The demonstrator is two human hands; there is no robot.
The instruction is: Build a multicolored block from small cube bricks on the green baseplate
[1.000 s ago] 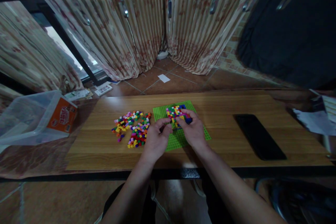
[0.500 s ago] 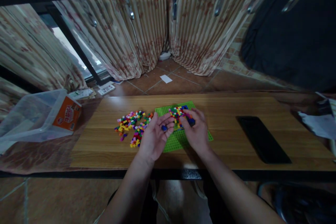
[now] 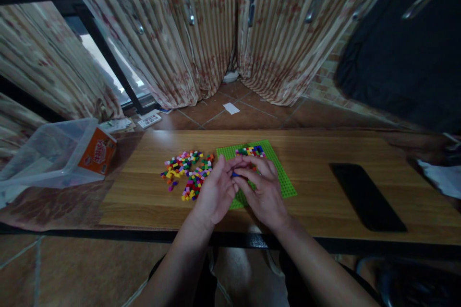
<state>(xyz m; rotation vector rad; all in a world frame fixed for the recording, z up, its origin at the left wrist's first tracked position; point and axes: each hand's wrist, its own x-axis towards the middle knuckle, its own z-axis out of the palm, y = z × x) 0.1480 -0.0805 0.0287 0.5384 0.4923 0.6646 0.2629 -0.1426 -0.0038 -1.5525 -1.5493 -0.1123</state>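
Note:
My left hand point(image 3: 216, 191) is cupped palm up over the near left part of a green studded baseplate point(image 3: 284, 180), with small blue building bricks point(image 3: 235, 174) lying in it. Thumb and fingers of my right hand point(image 3: 262, 186) come together at these bricks, pinching at one; the exact grip is partly hidden. On the far part of the baseplate sits a block of many-coloured bricks point(image 3: 254, 150), its near side covered by my right hand. Left of my left hand, a loose pile of coloured bricks point(image 3: 194, 177) is spread on the wooden tabletop point(image 3: 137, 201).
A black flat tray-like object point(image 3: 367, 196) lies on the right of the tabletop. Off its left end stands a clear plastic bin point(image 3: 54, 153) with an orange label. Beyond the table are striped curtains point(image 3: 201, 48) and a white paper point(image 3: 231, 108) on the tiled floor.
My right hand has moved left from the brick block to my left palm, its fingers now at the blue bricks there. The view has shifted slightly.

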